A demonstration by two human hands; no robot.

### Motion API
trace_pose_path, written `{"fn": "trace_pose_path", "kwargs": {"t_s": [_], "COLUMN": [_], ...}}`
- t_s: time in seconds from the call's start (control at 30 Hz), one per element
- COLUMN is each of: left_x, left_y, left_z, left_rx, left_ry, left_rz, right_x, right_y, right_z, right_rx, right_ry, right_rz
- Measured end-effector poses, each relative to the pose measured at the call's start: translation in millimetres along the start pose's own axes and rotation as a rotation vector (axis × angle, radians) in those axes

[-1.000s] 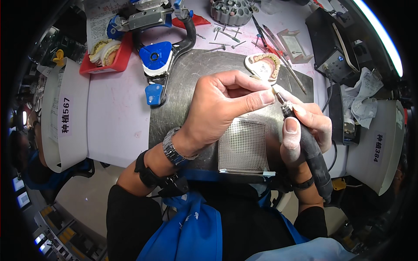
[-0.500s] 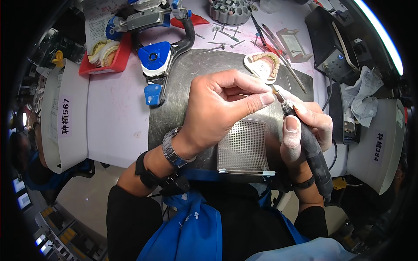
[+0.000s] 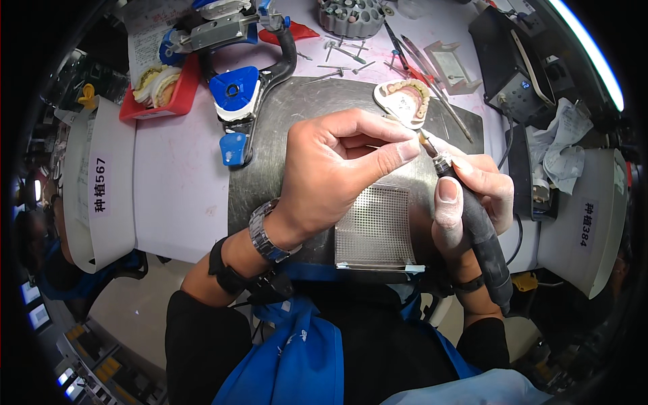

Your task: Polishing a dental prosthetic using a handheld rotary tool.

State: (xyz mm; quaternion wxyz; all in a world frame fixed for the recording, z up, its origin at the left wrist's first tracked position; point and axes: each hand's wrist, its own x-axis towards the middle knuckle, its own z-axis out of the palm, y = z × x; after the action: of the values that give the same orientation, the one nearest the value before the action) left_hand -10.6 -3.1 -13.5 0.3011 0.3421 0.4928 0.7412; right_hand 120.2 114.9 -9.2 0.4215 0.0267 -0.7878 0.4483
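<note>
My right hand (image 3: 482, 192) is wrapped round a black rotary handpiece (image 3: 482, 236), its thumb and fingers close to the collar. The handpiece slants up and left, and its thin bur (image 3: 429, 146) reaches the fingertips of my left hand (image 3: 331, 169). Thumb and forefinger of that hand are pinched together at the tip; whatever sits between them is mostly hidden and too small to name. Just beyond the fingertips lies a dental model (image 3: 399, 106) with a row of teeth, on a metal work plate (image 3: 270, 145). Beneath both hands is a perforated metal grid (image 3: 372, 226).
A blue-and-black articulator (image 3: 234, 91) stands at the left, beside a red tray (image 3: 182, 94) holding plaster models. Loose burs (image 3: 341, 57), a grey bur holder (image 3: 351, 19) and tweezers (image 3: 449, 115) lie farther back. A black control box (image 3: 516, 67) is at the right.
The view has shifted very slightly. Both hands keep the same grip, with the bur still at the left fingertips.
</note>
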Motion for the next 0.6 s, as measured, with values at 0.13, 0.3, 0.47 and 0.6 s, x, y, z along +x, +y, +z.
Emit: {"fn": "trace_pose_path", "kwargs": {"t_s": [0.13,0.3,0.47,0.6], "left_x": [-0.6,1.2,3.1,3.4], "left_y": [-0.5,-1.9,1.0,-2.1], "left_z": [0.3,0.9,1.7,0.4], "left_rx": [0.039,0.004,-0.108,-0.159], "left_ry": [0.012,0.001,0.007,0.050], "left_rz": [0.031,0.012,-0.064,-0.054], "right_x": [-0.1,0.3,-4.0,-6.4], "right_y": [0.5,1.5,4.0,3.1], "right_z": [-1.0,2.1,0.0,3.0], "right_rx": [0.022,-0.042,-0.005,0.030], "right_ry": [0.012,0.084,0.085,0.079], "right_rz": [0.019,0.058,0.002,0.024]}}
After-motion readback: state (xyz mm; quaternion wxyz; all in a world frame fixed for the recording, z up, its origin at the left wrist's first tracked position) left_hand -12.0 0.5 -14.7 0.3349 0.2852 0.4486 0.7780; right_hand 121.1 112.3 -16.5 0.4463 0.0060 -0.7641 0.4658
